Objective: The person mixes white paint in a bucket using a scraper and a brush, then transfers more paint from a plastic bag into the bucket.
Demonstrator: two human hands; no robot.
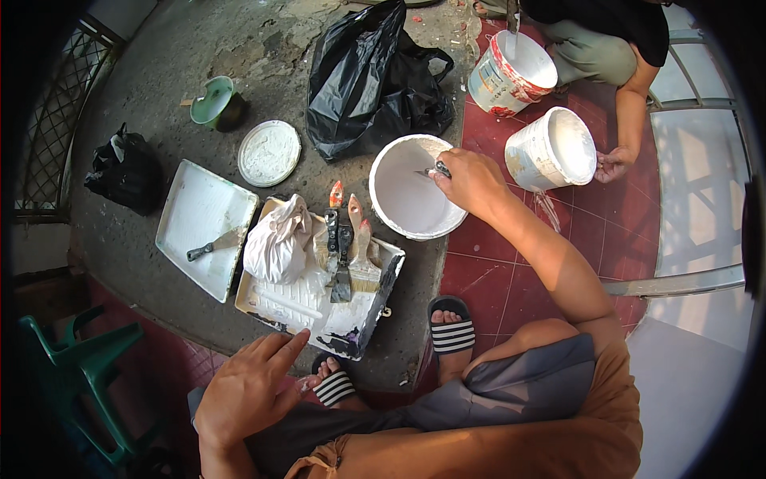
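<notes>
My right hand (472,182) is closed around the dark handle of a scraper (435,169), whose blade reaches inside a white bucket (381,209) of pale paint. How deep the blade goes is hard to make out. My left hand (249,391) hovers over my lap, holding nothing, its fingers apart and white smears on it. Just beyond its fingertips lies a paint-stained tray (351,326). On that tray rest a bundled white cloth (279,243), a wide paintbrush (363,247) and several scrapers and brushes lying close together.
A second white tray (179,209) holds another scraper (214,244). Beyond are a white lid (270,153), a green pot (217,104) and a black plastic bag (371,88). At right stand two buckets (511,73), (531,156) beside a co-worker's hand (613,164). A green chair (92,359) stands left.
</notes>
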